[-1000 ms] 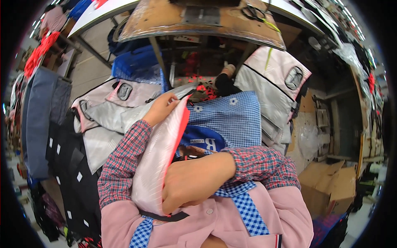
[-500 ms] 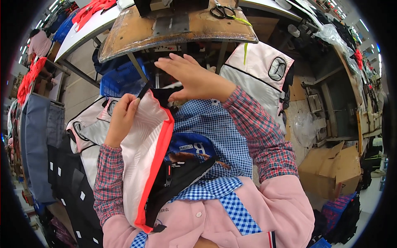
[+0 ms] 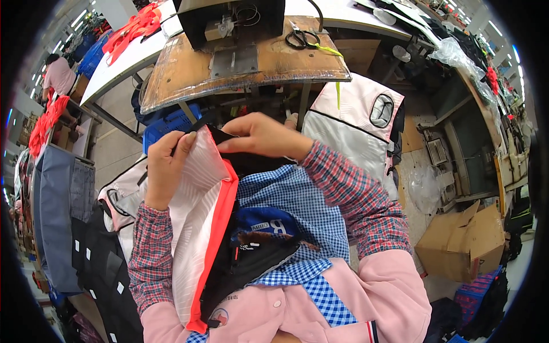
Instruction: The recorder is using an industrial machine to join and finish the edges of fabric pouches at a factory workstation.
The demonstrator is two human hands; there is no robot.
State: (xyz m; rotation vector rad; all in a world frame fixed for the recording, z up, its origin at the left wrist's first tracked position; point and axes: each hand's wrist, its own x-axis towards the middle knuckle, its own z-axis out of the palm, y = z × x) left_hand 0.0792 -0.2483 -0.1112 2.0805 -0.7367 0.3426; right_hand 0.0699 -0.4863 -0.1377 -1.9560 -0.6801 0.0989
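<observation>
A sewn fabric piece [image 3: 197, 211], pale pink with a coral-red edge band, hangs from my hands down to my lap. My left hand [image 3: 164, 168] pinches its upper corner between thumb and fingers, beside a short black strap end. At the same top edge, my right hand [image 3: 263, 137] has its fingers closed on the black panel [image 3: 251, 162] joined to the piece; the fingertips are partly hidden behind the cloth. Lower down, the black side [image 3: 251, 266] of the piece lies over my blue checked apron [image 3: 309, 200].
Ahead stands a worn wooden work table [image 3: 171, 77] bearing a black machine [image 3: 229, 26] and scissors [image 3: 302, 39]. Similar pink-and-grey pieces [image 3: 343, 134] lie to the right. A blue basket [image 3: 171, 127] is underneath; a cardboard box [image 3: 460, 243] stands at right. One person [image 3: 60, 74] works far left.
My right hand has come down from an open, raised pose and closed on the black panel's top edge. My left hand keeps its pinch on the corner. The view has tilted up slightly.
</observation>
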